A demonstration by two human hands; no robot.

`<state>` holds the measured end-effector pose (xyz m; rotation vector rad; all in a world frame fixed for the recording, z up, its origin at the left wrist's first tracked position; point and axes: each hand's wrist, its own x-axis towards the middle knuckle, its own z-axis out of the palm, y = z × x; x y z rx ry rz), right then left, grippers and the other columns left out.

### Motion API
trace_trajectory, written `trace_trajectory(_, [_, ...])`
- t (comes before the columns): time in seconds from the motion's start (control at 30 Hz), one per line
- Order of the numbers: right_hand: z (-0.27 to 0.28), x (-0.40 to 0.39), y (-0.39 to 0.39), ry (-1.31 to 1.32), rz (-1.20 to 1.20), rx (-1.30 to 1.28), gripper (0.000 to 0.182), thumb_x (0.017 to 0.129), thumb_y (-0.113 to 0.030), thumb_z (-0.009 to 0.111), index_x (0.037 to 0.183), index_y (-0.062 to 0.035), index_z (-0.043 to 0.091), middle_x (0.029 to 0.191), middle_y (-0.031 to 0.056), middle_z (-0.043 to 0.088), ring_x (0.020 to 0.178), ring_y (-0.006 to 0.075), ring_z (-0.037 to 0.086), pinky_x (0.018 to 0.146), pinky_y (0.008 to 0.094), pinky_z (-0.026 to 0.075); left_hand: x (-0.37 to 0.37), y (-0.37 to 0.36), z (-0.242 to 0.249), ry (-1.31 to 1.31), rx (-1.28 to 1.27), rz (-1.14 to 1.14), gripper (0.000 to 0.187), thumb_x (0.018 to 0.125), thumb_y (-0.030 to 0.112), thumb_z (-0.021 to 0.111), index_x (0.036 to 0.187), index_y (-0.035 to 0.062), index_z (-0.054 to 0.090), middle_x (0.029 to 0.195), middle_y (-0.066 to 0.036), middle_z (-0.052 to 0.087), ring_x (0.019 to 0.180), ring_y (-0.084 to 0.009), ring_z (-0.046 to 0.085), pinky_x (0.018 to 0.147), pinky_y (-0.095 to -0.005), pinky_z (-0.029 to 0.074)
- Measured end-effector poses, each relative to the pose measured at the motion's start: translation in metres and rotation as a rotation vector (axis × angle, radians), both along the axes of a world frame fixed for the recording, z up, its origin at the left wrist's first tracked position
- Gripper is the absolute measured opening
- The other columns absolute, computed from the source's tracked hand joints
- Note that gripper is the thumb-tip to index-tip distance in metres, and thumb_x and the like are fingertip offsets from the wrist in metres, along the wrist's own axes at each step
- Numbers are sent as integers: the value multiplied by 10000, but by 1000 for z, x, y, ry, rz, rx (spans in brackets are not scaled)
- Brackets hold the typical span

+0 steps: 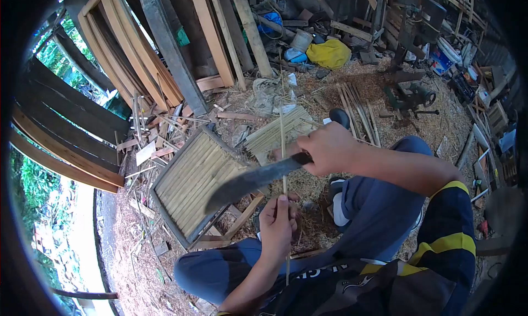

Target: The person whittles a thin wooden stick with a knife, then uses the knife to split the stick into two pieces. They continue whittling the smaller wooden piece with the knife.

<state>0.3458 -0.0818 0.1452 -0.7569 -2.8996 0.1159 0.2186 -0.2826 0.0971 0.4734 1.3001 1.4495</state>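
My right hand (329, 148) is closed round the handle of a machete, its dark curved blade (250, 183) pointing left and lying across a thin bamboo strip (284, 130). That strip runs nearly upright past the blade and down toward my lap. My left hand (276, 225) grips it below the blade, thumb pressed along it. Left of the blade, a framed panel of bamboo slats (195, 176) lies tilted near my knee. Beyond my right hand, a bundle of bamboo strips (278, 132) rests on the ground. The machete's handle is mostly hidden by my fingers.
Wood shavings (132, 250) cover the floor. Long planks (212, 35) lean at the back left. A yellow sack (329, 53) lies among clutter at the back. A metal vise (410, 96) and loose wooden strips (356, 112) are to the right.
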Motion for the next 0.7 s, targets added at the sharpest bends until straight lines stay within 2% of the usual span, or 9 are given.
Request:
trace_trajectory(0.03, [4, -1, 1, -64, -25, 7, 307, 746, -376, 700, 840, -84, 726, 748, 142, 717, 722, 356, 724, 690, 476, 584, 2, -1, 1, 44, -4, 14, 260, 1096, 263, 499, 1015, 40, 604, 740, 32, 497, 531, -1, 362, 436, -188, 283])
trace_trajectory(0.17, [-1, -1, 54, 36, -212, -31, 286, 748, -354, 695, 836, -85, 733, 753, 143, 718, 731, 347, 723, 677, 475, 582, 2, -1, -9, 44, 6, 9, 247, 1097, 286, 499, 992, 72, 563, 705, 61, 433, 518, -20, 342, 443, -204, 279])
trace_trajectory(0.37, [-1, -3, 39, 149, -202, 12, 275, 717, -336, 702, 778, -69, 675, 681, 148, 683, 676, 354, 699, 657, 476, 567, -4, -1, -10, -24, 17, -12, 234, 1098, 278, 494, 985, 83, 559, 693, 68, 415, 508, -10, 331, 431, -203, 264])
trace_trajectory(0.57, [-13, -4, 28, 55, -22, 128, 286, 759, -339, 697, 800, -57, 682, 691, 154, 691, 674, 347, 708, 649, 473, 572, 0, -2, -10, -16, 25, 14, 220, 1098, 242, 488, 981, 68, 554, 690, 73, 426, 493, 7, 331, 410, -193, 257])
trace_trajectory(0.67, [2, -3, 65, 106, -367, -54, 283, 796, -344, 689, 845, -66, 708, 721, 150, 707, 692, 354, 713, 669, 476, 577, 1, -5, -11, -31, 26, 11, 216, 1096, 241, 495, 987, 65, 555, 692, 71, 427, 498, 7, 337, 411, -191, 264])
trace_trajectory(0.7, [4, 0, 73, 142, -416, -61, 287, 796, -359, 688, 849, -78, 716, 729, 148, 711, 693, 353, 714, 674, 476, 580, 1, -6, -11, -38, 24, 6, 215, 1095, 242, 497, 989, 64, 556, 692, 70, 427, 501, 7, 340, 412, -190, 267])
